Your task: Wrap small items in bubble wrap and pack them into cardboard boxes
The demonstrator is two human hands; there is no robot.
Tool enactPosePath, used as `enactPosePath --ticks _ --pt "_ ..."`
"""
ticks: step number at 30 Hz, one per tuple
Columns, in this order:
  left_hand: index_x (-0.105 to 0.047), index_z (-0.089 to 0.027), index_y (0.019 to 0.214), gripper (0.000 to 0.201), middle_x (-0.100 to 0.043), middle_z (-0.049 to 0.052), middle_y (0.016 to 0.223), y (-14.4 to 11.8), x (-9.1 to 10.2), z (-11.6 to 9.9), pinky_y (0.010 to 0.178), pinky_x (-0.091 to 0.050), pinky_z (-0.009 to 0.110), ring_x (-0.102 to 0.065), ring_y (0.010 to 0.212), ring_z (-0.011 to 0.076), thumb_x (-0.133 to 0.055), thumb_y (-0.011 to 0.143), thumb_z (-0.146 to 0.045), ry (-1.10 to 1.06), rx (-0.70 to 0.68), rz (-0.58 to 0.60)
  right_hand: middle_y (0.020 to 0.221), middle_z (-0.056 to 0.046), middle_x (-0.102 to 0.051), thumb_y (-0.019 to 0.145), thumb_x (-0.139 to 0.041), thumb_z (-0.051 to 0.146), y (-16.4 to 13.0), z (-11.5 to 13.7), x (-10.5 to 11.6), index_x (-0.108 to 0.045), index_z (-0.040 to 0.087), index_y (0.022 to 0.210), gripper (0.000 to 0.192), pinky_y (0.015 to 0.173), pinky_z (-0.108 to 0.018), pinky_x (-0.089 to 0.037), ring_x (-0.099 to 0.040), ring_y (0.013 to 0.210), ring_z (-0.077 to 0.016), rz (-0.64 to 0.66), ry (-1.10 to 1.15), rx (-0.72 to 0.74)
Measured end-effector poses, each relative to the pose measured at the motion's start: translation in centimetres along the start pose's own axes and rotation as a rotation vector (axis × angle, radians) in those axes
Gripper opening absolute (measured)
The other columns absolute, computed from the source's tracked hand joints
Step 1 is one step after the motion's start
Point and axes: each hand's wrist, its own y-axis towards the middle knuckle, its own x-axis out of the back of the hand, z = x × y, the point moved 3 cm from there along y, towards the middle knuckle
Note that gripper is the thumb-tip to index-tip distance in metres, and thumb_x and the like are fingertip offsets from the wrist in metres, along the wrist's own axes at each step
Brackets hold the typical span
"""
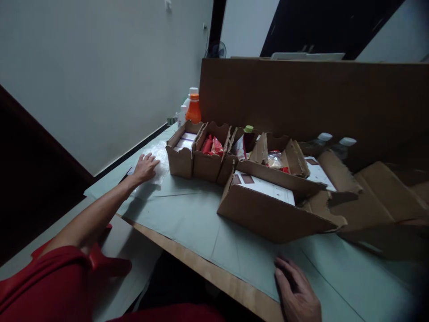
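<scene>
While the pale green table cover runs back to a grey wall, the left hand lies flat, fingers spread, on a clear plastic sheet beside the torn cardboard boxes. Right hand rests open and empty near the wooden edge, bare cover between them.

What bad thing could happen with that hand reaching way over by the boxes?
The left hand rests on a clear plastic bag right beside the small cardboard box; a careless pull might nudge that box. The orange-capped bottle stands upright close behind the row and could perhaps tip if the boxes get shoved.
</scene>
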Motion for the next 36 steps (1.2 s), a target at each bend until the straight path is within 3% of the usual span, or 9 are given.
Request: enactPosePath --ticks 6,11,15,19,21,24,27,31,36 --pt "-0.07 -0.014 0.098 0.026 -0.073 0.013 0.108 -1.4 4.3 -0.6 0.11 -0.035 0.053 -0.059 0.116 0.0307 -0.051 0.082 -0.019 -0.017 0.091 -0.149 0.115 -0.01 -0.073 0.083 -0.057 0.059 -0.3 1.5 0.2 -0.075 0.034 0.093 0.032 0.096 -0.06 -0.055 -0.068 0.11 -0.0383 -0.043 0.04 0.001" --pt "-0.07 -0.013 0.104 0.034 -0.069 0.002 0.085 -8.4 8.5 -6.7 0.069 -0.048 0.029 -0.061 0.076 0.0183 -0.054 0.089 -0.04 -0.442 0.196 -0.168 0.132 -0.001 -0.067 0.089 -0.061 0.045 -1.8 9.0 -1.2 -0.067 0.05 0.114 0.026 0.097 -0.057 -0.056 -0.064 0.121 -0.0348 0.126 0.176 0.224" --pt "-0.074 -0.016 0.095 0.032 -0.073 0.004 0.083 -14.7 6.7 -13.4 0.066 -0.049 0.028 -0.063 0.074 0.0195 -0.072 0.075 -0.041 -1.027 0.264 0.063 0.159 -0.011 -0.043 0.083 -0.073 0.046 -0.8 15.0 -4.1 -0.04 0.032 0.153 0.079 0.109 -0.051 -0.047 -0.046 0.142 -0.0337 0.465 0.403 0.33" --pt "-0.075 -0.016 0.099 0.039 -0.076 0.007 0.085 -19.6 3.5 -18.6 0.074 -0.054 0.034 -0.069 0.078 0.0237 -0.078 0.069 -0.041 -1.351 0.357 0.331 0.159 -0.015 -0.042 0.064 -0.081 0.069 1.0 16.0 -5.6 -0.037 0.027 0.155 0.109 0.113 -0.049 -0.039 -0.041 0.145 -0.033 0.747 0.734 0.27" --pt "-0.075 -0.017 0.099 0.042 -0.076 0.008 0.088 -21.0 2.5 -20.2 0.077 -0.055 0.036 -0.071 0.082 0.0259 -0.082 0.065 -0.041 -1.438 0.414 0.374 0.144 -0.013 -0.059 0.058 -0.082 0.072 0.5 15.4 -5.3 -0.054 0.025 0.143 0.1 0.106 -0.044 -0.045 -0.055 0.132 -0.0311 0.911 0.824 0.197" --pt "-0.074 -0.016 0.103 0.051 -0.077 0.012 0.096 -22.4 1.7 -21.4 0.083 -0.056 0.042 -0.072 0.094 0.0323 -0.083 0.061 -0.044 -1.517 0.471 0.419 0.098 -0.005 -0.074 0.066 -0.081 0.063 -1.2 14.0 -3.7 -0.074 0.021 0.102 0.056 0.082 -0.033 -0.052 -0.067 0.091 -0.0223 1.062 0.776 0.087" --pt "-0.07 -0.016 0.114 0.068 -0.076 0.016 0.103 -23.7 0.6 -22.3 0.088 -0.056 0.049 -0.071 0.101 0.038 -0.078 0.059 -0.056 -1.561 0.485 0.562 0.076 -0.001 -0.068 0.074 -0.076 0.055 -1.9 12.5 -0.9 -0.072 0.02 0.077 0.036 0.071 -0.029 -0.049 -0.062 0.073 -0.0177 0.938 0.7 0.062" --pt "-0.068 -0.019 0.118 0.084 -0.075 0.015 0.102 -25.3 -2.0 -23.6 0.08 -0.058 0.046 -0.072 0.095 0.0369 -0.078 0.048 -0.065 -1.636 0.486 0.754 0.076 -0.002 -0.07 0.08 -0.069 0.046 -1.0 10.7 3.1 -0.071 0.021 0.076 0.025 0.073 -0.029 -0.049 -0.062 0.074 -0.018 0.74 0.5 0.116" --pt "-0.068 -0.022 0.117 0.074 -0.074 0.012 0.102 -24.0 -3.3 -23.9 0.078 -0.059 0.043 -0.072 0.089 0.0311 -0.077 0.054 -0.06 -1.651 0.517 0.714 0.085 -0.004 -0.073 0.087 -0.061 0.034 0.8 9.9 7.0 -0.072 0.023 0.08 0.018 0.079 -0.033 -0.052 -0.066 0.083 -0.0208 0.442 0.284 0.303"
